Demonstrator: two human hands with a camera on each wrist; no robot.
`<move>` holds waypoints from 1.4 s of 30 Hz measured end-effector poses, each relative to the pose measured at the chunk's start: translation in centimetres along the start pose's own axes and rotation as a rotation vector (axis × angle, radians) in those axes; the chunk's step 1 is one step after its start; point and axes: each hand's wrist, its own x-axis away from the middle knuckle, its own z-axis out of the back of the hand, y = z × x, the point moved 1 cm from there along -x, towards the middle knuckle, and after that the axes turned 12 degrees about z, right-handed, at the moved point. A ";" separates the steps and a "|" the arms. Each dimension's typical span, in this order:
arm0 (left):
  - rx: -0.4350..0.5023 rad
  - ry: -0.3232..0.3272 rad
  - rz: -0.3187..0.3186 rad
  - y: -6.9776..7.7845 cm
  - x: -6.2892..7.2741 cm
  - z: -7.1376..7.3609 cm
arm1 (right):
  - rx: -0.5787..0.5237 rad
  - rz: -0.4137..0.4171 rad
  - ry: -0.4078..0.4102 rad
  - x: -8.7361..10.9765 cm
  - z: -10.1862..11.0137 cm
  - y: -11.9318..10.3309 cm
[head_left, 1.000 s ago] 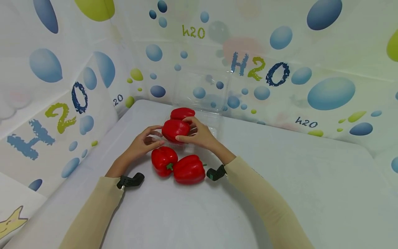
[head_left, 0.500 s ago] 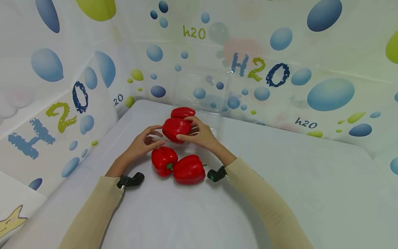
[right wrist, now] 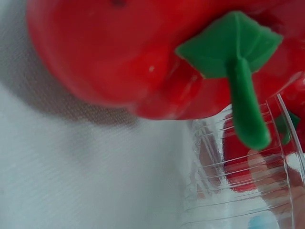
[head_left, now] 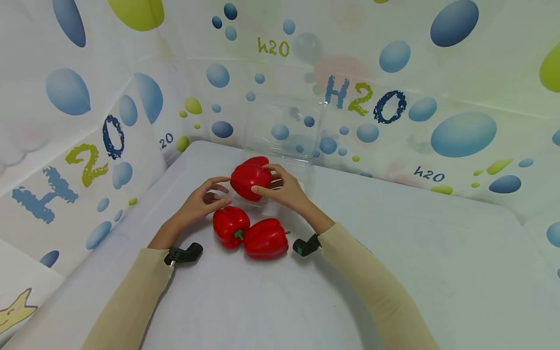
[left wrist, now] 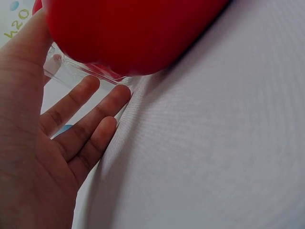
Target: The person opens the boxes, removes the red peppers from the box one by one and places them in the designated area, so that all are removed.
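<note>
My right hand [head_left: 286, 192] grips a red bell pepper [head_left: 246, 181] over the near left part of a clear plastic container [head_left: 305, 177], thumb in front. Behind it, a second red pepper [head_left: 261, 161] is partly hidden. My left hand [head_left: 198, 201] stands at the container's left side with fingers spread; in the left wrist view, fingertips [left wrist: 123, 93] lie close to the plastic edge, and contact is unclear. Two more peppers lie on the table before the container: one on the left [head_left: 229, 226], one on the right [head_left: 266, 239], its green stem [right wrist: 243, 90] filling the right wrist view.
The container's clear lid [head_left: 280, 121] stands raised at the back, near the printed backdrop [head_left: 393, 58]. A white cloth covers the table [head_left: 415, 257]. Dark wrist cameras sit on the left wrist [head_left: 183, 253] and right wrist [head_left: 306, 245].
My right hand has turned the gripped pepper and shifted it slightly right. The pepper behind has tilted and is now more covered. My left hand stays in place.
</note>
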 end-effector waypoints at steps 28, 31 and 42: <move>-0.002 -0.005 -0.017 -0.5 -0.3 0.1 | -0.004 -0.001 0.037 0.9 0.1 -0.4; -0.007 -0.004 -0.016 -0.5 -0.3 0.1 | -0.008 0.004 0.049 1.1 0.1 -0.4; -0.007 0.001 -0.029 -0.5 -0.3 0.0 | -0.036 0.032 0.073 1.7 0.3 -0.7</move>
